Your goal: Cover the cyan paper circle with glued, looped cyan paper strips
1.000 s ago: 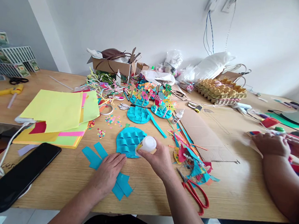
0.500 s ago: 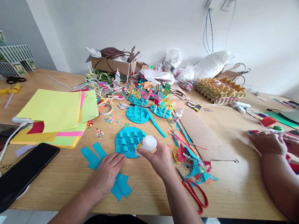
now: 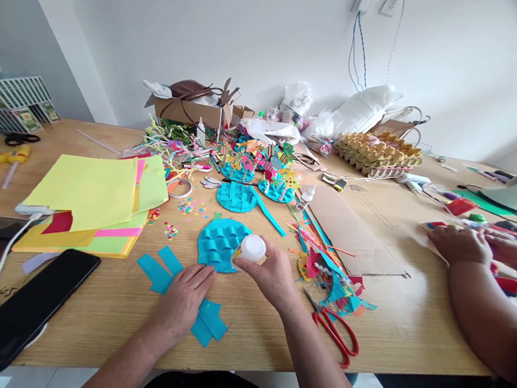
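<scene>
My right hand (image 3: 273, 276) grips a white glue bottle (image 3: 249, 249), tipped with its nozzle down at the right edge of a blue woven paper disc (image 3: 221, 243). My left hand (image 3: 182, 301) lies flat, fingers stretched out, on several blue paper strips (image 3: 163, 268) on the wooden table (image 3: 410, 330), just below the disc.
Red scissors (image 3: 335, 333) and paper scraps lie to my right. A black phone (image 3: 18, 311) sits at front left beside a stack of coloured paper (image 3: 91, 196). Finished paper crafts (image 3: 261, 170), a cardboard box and egg trays (image 3: 377, 149) stand behind. Another person's hands (image 3: 468, 246) work at right.
The view has shifted slightly; my hands, the glue bottle and the disc hold nearly the same positions.
</scene>
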The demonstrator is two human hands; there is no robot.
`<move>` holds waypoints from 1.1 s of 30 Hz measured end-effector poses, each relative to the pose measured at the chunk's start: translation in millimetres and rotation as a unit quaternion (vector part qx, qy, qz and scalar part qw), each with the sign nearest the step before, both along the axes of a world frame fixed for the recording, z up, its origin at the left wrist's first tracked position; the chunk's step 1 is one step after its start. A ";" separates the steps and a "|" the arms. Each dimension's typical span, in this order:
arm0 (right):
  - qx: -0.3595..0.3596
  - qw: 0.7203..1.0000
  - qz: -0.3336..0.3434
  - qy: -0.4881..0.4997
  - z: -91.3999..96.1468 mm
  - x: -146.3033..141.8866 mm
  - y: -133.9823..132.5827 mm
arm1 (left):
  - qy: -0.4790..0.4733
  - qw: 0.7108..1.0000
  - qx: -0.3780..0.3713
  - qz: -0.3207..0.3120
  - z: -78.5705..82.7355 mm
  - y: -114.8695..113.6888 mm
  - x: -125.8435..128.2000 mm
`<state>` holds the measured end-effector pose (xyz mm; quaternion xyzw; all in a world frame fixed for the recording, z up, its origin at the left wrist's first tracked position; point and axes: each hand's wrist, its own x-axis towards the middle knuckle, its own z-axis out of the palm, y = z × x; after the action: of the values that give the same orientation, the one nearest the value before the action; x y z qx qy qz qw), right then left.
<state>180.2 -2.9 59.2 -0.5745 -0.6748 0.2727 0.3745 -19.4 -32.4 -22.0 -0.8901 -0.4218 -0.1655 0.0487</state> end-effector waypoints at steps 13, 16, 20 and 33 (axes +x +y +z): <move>-0.010 1.000 0.004 0.004 -1.0 -0.6 0.5 | -0.001 1.000 0.001 0.005 -4.4 1.1 -0.7; -0.007 1.000 0.001 0.002 1.1 -0.9 0.3 | 0.000 1.000 0.007 0.005 -4.9 0.9 -0.9; -0.003 1.000 -0.003 -0.007 2.8 -1.6 -0.1 | -0.002 1.000 0.002 0.006 -5.7 1.0 -1.0; -0.006 1.000 -0.003 0.017 0.5 1.5 0.3 | -0.008 1.000 -0.006 0.003 -3.5 0.6 -0.3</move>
<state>181.7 -2.6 59.7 -0.5744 -0.6648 0.2851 0.3830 -19.7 -31.8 -25.5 -0.8876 -0.4263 -0.1698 0.0402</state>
